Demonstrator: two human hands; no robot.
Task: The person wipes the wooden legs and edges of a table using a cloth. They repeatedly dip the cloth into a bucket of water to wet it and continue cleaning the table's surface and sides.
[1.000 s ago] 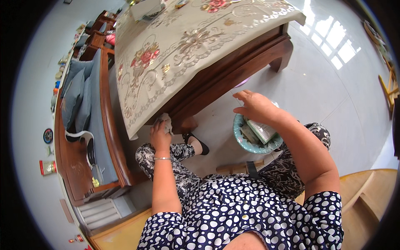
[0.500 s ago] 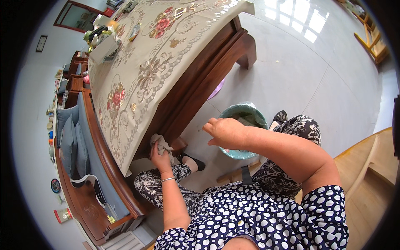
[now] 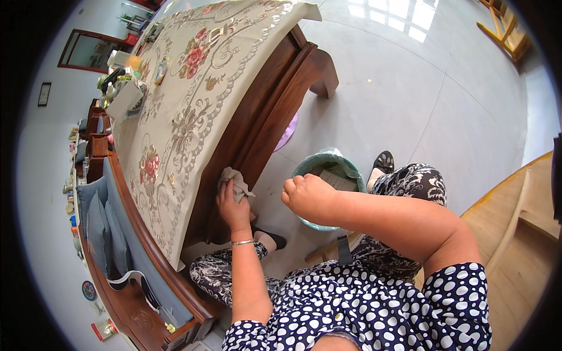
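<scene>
So from my remote seat I've got the left hand [image 3: 233, 210] gripping a crumpled greyish-beige cloth [image 3: 237, 183] against the dark brown wooden table [image 3: 278, 108]'s long side, below the hanging edge of its cream floral tablecloth [image 3: 219, 120] and nearer the close corner than the far one. My right hand [image 3: 309, 198] is curled closed, knuckles up, over the round teal bin [image 3: 350, 168] on the floor beside that side, and honestly can't tell if anything's tucked inside it.
</scene>
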